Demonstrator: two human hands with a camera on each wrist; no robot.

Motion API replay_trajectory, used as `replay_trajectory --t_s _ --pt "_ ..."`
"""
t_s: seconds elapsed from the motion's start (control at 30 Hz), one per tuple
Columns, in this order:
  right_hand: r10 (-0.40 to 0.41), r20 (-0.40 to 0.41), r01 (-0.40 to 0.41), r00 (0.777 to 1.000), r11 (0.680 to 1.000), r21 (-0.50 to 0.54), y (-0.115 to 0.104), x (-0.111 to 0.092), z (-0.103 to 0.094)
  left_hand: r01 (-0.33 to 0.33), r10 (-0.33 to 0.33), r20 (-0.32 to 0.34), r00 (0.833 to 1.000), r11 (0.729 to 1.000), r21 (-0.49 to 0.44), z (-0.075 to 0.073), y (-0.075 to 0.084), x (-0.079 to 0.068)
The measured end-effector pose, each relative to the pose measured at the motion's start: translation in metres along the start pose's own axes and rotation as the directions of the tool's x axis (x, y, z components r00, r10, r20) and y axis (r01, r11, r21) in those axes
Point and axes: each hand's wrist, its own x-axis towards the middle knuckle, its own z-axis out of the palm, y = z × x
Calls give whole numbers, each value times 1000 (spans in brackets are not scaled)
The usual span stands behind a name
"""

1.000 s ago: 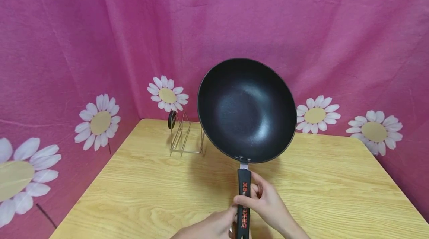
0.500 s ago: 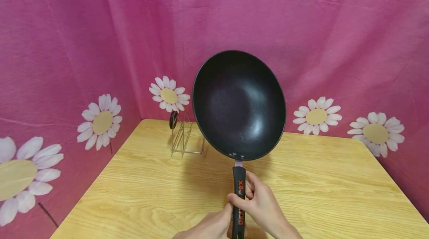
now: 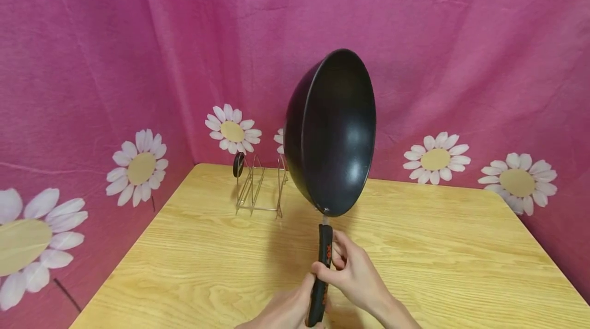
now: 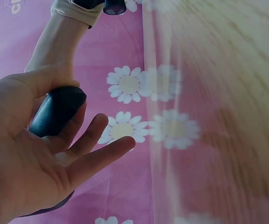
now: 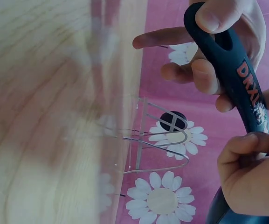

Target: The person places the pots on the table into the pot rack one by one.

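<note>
A deep black wok is held up over the table, turned on edge with its inside facing right. Its black handle points down toward me and bears red lettering. My right hand grips the upper part, thumb across the front and fingers behind. Lower down, my left hand holds the handle's end. In the right wrist view the left thumb presses by the hanging hole of the handle, while some fingers of the left hand stretch out loosely beneath.
A wire rack stands at the back left of the wooden table, with a black disc at its left side. Pink cloth with daisies hangs close behind the table and along its left.
The wok has turned about its handle, so its inside now faces right and its outer left side shows. It has also risen slightly. Both hands keep their hold.
</note>
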Motion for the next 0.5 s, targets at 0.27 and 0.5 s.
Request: replay_trajectory --t_s 0.27,0.5 --pt "-137 33 137 990 990 -22 2 2 2 46 -51 -73 996 996 -75 18 -13 1" --pt "-205 60 207 977 978 -29 1 4 7 74 -79 -144 987 996 -40 20 -11 -6"
